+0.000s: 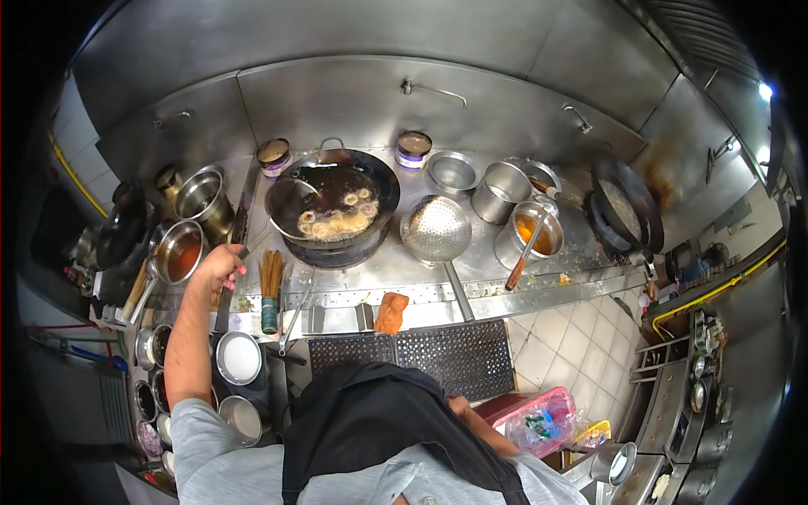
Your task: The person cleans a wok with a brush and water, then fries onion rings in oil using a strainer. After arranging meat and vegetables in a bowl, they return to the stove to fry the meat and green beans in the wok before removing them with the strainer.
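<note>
My left hand (223, 267) is closed at the front edge of the steel counter, between a pan of reddish-brown liquid (183, 257) and a bundled brush (270, 282). A short dark piece shows at its fingertips; what it holds I cannot make out. To its upper right, a black wok (370, 181) stands on the stove, with several pale golden pieces (337, 223) in bubbling oil. My right hand (459, 406) is low beside the black apron (362, 429), its fingers mostly hidden. A perforated skimmer (436, 229) lies right of the wok, its handle over the edge.
An orange cloth (391, 313) lies on the front ledge. Right of the skimmer are metal pots (502, 192) and a pot (547, 220) holding orange liquid and a ladle. Bowls, one with white contents (239, 358), stand lower left. A pink bin (543, 421) is lower right.
</note>
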### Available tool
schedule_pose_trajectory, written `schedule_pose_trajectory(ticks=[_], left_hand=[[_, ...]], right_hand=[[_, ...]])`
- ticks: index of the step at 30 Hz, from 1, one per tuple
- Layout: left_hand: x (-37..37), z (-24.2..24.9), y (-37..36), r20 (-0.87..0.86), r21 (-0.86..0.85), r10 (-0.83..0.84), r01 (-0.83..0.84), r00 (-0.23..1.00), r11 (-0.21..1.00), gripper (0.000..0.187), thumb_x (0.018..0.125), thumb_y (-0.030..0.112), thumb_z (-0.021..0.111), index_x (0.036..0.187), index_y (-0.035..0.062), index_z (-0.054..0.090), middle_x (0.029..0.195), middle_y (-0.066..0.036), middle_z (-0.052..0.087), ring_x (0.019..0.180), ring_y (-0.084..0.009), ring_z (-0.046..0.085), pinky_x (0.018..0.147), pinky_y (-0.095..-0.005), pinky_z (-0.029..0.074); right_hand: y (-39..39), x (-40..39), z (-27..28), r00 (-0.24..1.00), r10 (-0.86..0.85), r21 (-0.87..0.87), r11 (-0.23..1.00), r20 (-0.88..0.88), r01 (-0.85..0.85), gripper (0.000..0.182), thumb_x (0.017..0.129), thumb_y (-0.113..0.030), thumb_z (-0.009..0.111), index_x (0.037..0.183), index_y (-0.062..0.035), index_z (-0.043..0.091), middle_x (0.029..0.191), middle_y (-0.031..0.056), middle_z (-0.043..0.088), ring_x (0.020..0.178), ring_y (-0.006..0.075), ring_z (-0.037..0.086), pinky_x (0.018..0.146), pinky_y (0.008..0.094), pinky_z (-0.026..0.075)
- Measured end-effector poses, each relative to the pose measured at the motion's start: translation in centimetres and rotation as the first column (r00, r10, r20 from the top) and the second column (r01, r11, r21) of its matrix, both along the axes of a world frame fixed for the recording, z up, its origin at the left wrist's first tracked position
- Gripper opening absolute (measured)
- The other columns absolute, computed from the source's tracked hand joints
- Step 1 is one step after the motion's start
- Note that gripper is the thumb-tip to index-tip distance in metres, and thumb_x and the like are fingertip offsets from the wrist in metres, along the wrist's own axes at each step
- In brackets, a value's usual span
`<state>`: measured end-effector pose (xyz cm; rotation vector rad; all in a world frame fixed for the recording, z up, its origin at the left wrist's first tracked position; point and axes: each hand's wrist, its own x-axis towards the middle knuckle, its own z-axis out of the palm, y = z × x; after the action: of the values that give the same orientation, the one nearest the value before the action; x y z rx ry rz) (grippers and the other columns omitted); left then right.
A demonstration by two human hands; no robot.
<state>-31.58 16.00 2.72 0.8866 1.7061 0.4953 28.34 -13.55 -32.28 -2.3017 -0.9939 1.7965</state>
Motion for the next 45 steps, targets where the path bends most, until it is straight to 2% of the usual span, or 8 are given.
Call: schedule_pose_trajectory(ticks=[7,11,17,23,28,31,36,45], left_hand=[[0.9,-3.5,0.2,0.235,-0.071,-0.065,0.084,0.970,0.994,0.073,0.085,0.000,0.052,0.150,0.0116,0.023,0.071,0.000,0.059,0.044,-0.0070,0.041,0.042,-0.0272,0.037],[3.2,-5.6,0.1,0.367,-0.087,0.000,0.035,0.930,0.996,0.077,0.085,0.000,0.052,0.152,0.0131,0.017,0.071,-0.002,0.059,0.044,-0.0081,0.041,0.042,-0.0276,0.035],[6.5,-9.8,1.0,0.477,-0.044,0.053,-0.037,0.877,0.998,0.074,0.084,0.000,0.052,0.151,0.0129,0.022,0.072,-0.002,0.058,0.045,-0.0080,0.040,0.041,-0.0270,0.035],[8.5,-9.5,0.4,0.351,0.102,0.089,-0.133,0.932,0.986,0.067,0.083,-0.001,0.047,0.147,0.0115,0.034,0.071,-0.001,0.056,0.043,-0.0070,0.039,0.036,-0.0259,0.032],[6.7,-11.0,1.0,-0.207,0.374,0.009,0.070,0.978,0.925,0.060,0.079,-0.001,0.046,0.138,0.0074,0.049,0.085,-0.007,0.066,0.058,-0.0150,0.057,0.060,-0.0313,0.050],[7.2,-9.1,0.4,-0.431,0.444,0.008,0.205,0.902,0.872,0.053,0.080,0.001,0.047,0.132,0.0058,0.055,0.107,-0.017,0.068,0.092,-0.0240,0.066,0.083,-0.0312,0.050],[9.0,-5.1,-2.0,-0.475,0.461,0.027,0.223,0.879,0.859,0.048,0.082,0.001,0.049,0.129,0.0057,0.057,0.121,-0.023,0.060,0.117,-0.0302,0.059,0.093,-0.0326,0.046],[10.7,-3.8,-5.9,-0.109,0.605,0.147,-0.051,0.983,0.795,0.055,0.080,-0.007,0.048,0.134,0.0021,0.053,0.084,-0.001,0.060,0.061,-0.0057,0.047,0.055,-0.0225,0.040]], right_hand=[[0.4,0.4,-0.9,0.985,0.171,0.182,0.968,0.033,-0.174,0.026,0.092,-0.023,0.050,0.111,-0.0115,0.064,0.090,0.0032,0.069,0.075,0.0167,0.065,0.062,0.0373,0.053],[2.2,2.1,-0.2,0.887,-0.388,0.135,0.893,-0.251,0.429,0.023,0.095,-0.021,0.048,0.099,-0.0049,0.062,0.082,0.0073,0.068,0.063,0.0162,0.063,0.049,0.0313,0.051],[14.1,7.8,9.6,0.592,-0.660,0.269,0.531,-0.462,0.803,0.022,0.093,-0.023,0.051,0.110,-0.0096,0.057,0.084,0.0048,0.065,0.063,0.0148,0.061,0.052,0.0304,0.050],[18.4,8.1,12.8,0.766,-0.495,0.432,0.633,-0.410,0.642,0.023,0.094,-0.023,0.053,0.112,-0.0096,0.055,0.088,0.0050,0.067,0.066,0.0128,0.061,0.056,0.0278,0.051],[11.1,6.9,3.0,0.947,-0.216,0.443,0.844,-0.239,0.304,0.028,0.098,-0.029,0.045,0.091,-0.0075,0.062,0.074,0.0074,0.066,0.056,0.0147,0.060,0.048,0.0306,0.050],[3.4,7.1,-4.6,0.763,0.600,0.207,0.736,0.243,-0.645,0.036,0.090,-0.032,0.047,0.083,-0.0038,0.067,0.076,0.0172,0.069,0.056,0.0175,0.063,0.047,0.0342,0.050],[-4.4,6.3,-8.2,0.911,0.404,0.128,0.903,0.076,-0.411,0.034,0.090,-0.031,0.048,0.082,-0.0033,0.066,0.074,0.0156,0.067,0.058,0.0188,0.063,0.047,0.0340,0.050],[-3.8,7.3,-11.1,0.976,-0.058,-0.039,0.998,-0.211,0.051,0.032,0.089,-0.028,0.049,0.079,-0.0024,0.066,0.071,0.0126,0.065,0.061,0.0211,0.063,0.047,0.0338,0.050]])
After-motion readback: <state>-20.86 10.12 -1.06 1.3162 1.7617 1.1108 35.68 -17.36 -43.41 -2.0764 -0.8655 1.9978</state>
